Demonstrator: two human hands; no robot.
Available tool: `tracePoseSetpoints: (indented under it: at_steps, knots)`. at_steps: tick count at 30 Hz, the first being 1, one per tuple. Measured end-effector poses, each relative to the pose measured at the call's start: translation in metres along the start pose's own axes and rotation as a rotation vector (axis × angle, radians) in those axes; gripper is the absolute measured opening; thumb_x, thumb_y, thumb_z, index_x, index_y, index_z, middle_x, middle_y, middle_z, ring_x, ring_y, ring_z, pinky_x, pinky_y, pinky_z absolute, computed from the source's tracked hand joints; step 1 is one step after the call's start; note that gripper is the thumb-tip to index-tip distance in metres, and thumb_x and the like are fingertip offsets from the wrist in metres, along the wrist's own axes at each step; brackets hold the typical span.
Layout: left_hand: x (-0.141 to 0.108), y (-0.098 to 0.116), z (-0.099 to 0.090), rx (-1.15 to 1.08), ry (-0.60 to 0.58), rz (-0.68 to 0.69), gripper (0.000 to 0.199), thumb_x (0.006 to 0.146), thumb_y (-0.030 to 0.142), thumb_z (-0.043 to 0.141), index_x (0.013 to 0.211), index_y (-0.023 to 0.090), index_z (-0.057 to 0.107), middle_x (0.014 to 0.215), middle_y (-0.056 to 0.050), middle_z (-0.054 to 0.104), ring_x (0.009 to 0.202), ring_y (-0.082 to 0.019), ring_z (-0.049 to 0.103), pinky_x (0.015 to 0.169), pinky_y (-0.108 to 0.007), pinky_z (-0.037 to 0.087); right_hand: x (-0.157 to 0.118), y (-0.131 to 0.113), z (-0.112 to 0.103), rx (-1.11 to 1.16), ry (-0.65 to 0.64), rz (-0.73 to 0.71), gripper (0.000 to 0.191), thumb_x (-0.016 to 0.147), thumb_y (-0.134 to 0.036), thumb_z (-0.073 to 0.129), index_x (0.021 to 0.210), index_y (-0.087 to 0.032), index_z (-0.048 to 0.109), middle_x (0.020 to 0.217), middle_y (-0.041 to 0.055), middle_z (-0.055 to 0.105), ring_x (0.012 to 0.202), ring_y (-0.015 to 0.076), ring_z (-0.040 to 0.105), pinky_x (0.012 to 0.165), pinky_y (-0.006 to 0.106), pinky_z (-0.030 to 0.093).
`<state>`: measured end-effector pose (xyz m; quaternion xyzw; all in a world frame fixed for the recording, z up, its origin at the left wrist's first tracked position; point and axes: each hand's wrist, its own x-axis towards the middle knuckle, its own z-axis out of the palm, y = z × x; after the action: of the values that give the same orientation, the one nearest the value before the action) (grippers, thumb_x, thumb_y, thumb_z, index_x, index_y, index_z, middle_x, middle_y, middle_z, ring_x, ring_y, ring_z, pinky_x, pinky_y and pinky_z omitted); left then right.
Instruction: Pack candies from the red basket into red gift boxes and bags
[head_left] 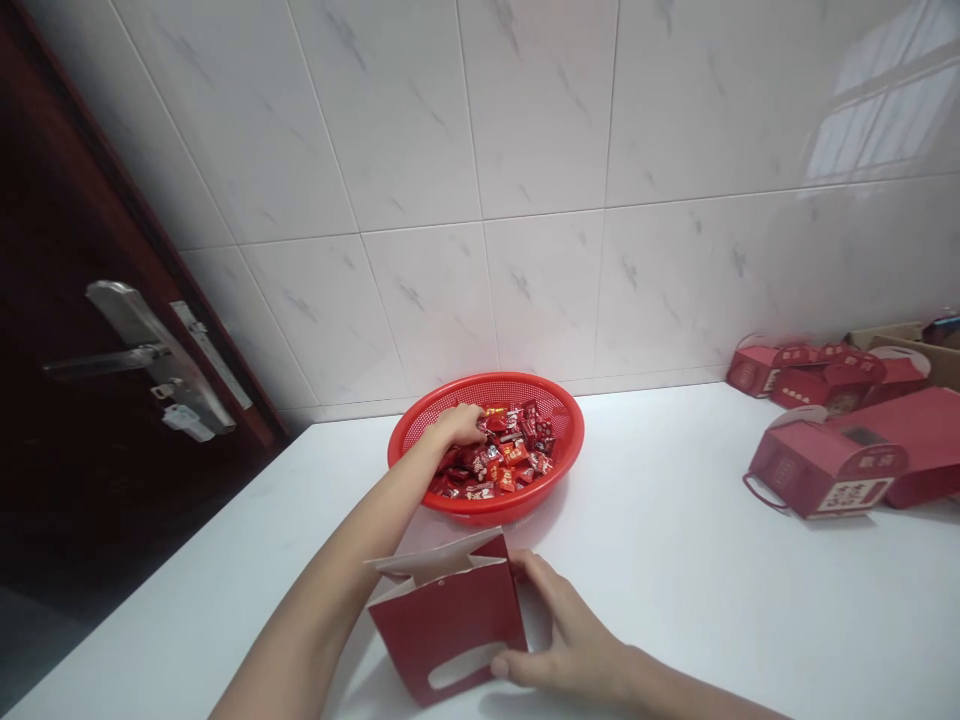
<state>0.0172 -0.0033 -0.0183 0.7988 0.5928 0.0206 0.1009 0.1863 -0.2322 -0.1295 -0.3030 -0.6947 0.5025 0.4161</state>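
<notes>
My left hand [461, 425] reaches into a red plastic colander [484, 510] at its left side. Its fingers curl down onto the wrapped candies [514, 455], and what lies under the fingertips is hidden. The candies have red, orange and dark red wrappers. Nearer to me stands a red cardboard gift box [450, 625], tilted a little, its top flaps raised and apart. My right hand [566, 630] grips this box at its right side, with the thumb on the near face beside a pale oval cutout. The inside of the box is mostly out of sight.
More red gift boxes [825, 470] lie at the right on the white table [660, 560], several of them folded up. A brown carton [885, 335] stands behind them. Marbled wall tiles [540, 290] rise behind the table. At the left is a dark door with a metal handle [142, 355].
</notes>
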Motion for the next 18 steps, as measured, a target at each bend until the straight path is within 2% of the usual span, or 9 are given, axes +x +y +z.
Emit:
tracePoseSetpoints:
  at_steps: [2, 4, 6, 9, 13, 16, 18]
  knots:
    - [0.000, -0.002, 0.000, -0.065, 0.028, 0.026, 0.008, 0.078, 0.027, 0.066, 0.081, 0.021, 0.070, 0.089, -0.006, 0.075, 0.091, -0.026, 0.071, 0.078, -0.032, 0.051, 0.000, 0.001, 0.000, 0.001, 0.001, 0.000, 0.079, 0.071, -0.057, 0.081, 0.138, -0.024, 0.054, 0.135, 0.0132, 0.061, 0.120, 0.0334, 0.058, 0.103, 0.051, 0.047]
    - [-0.001, -0.002, -0.002, -0.135, 0.058, 0.049, 0.019, 0.090, 0.031, 0.057, 0.084, 0.018, 0.069, 0.083, -0.004, 0.072, 0.081, -0.021, 0.069, 0.073, -0.031, 0.052, 0.000, 0.000, 0.000, 0.015, 0.002, -0.006, 0.079, 0.071, -0.057, 0.081, 0.137, -0.024, 0.054, 0.134, 0.0135, 0.061, 0.120, 0.0333, 0.058, 0.103, 0.051, 0.047]
    - [-0.003, -0.003, -0.004, -0.195, 0.085, 0.060, 0.030, 0.095, 0.042, 0.055, 0.092, 0.015, 0.067, 0.083, -0.003, 0.070, 0.075, -0.018, 0.066, 0.071, -0.032, 0.053, 0.001, -0.002, 0.000, 0.033, -0.002, -0.014, 0.078, 0.071, -0.059, 0.080, 0.136, -0.023, 0.054, 0.134, 0.0138, 0.061, 0.119, 0.0330, 0.058, 0.102, 0.050, 0.047]
    - [-0.010, -0.005, -0.006, -0.258, 0.120, 0.058, 0.036, 0.088, 0.052, 0.064, 0.097, 0.017, 0.068, 0.080, -0.001, 0.070, 0.078, -0.020, 0.066, 0.072, -0.034, 0.052, 0.002, -0.004, 0.000, 0.069, 0.002, -0.012, 0.079, 0.072, -0.063, 0.078, 0.135, -0.023, 0.054, 0.133, 0.0138, 0.062, 0.119, 0.0323, 0.058, 0.103, 0.049, 0.046]
    - [-0.020, -0.008, -0.006, -0.353, 0.176, 0.050, 0.034, 0.078, 0.046, 0.072, 0.106, 0.026, 0.069, 0.083, -0.001, 0.074, 0.091, -0.023, 0.065, 0.075, -0.033, 0.050, 0.003, -0.001, -0.002, 0.103, 0.068, 0.005, 0.077, 0.074, -0.070, 0.072, 0.132, -0.023, 0.054, 0.133, 0.0129, 0.062, 0.121, 0.0323, 0.056, 0.106, 0.050, 0.041]
    - [-0.023, -0.005, -0.007, -0.508, 0.190, 0.062, 0.039, 0.074, 0.041, 0.073, 0.110, 0.025, 0.068, 0.083, -0.003, 0.075, 0.094, -0.024, 0.064, 0.076, -0.033, 0.050, 0.001, 0.003, -0.003, 0.138, 0.116, -0.007, 0.068, 0.082, -0.073, 0.060, 0.129, -0.025, 0.056, 0.130, 0.0117, 0.063, 0.121, 0.0317, 0.056, 0.106, 0.049, 0.041]
    - [-0.021, 0.000, -0.010, -0.558, 0.171, 0.078, 0.035, 0.073, 0.039, 0.071, 0.103, 0.023, 0.069, 0.079, -0.003, 0.073, 0.090, -0.024, 0.064, 0.075, -0.033, 0.050, -0.001, 0.004, -0.005, 0.132, 0.176, -0.032, 0.061, 0.087, -0.072, 0.053, 0.125, -0.025, 0.058, 0.125, 0.0110, 0.065, 0.117, 0.0307, 0.057, 0.103, 0.047, 0.043]
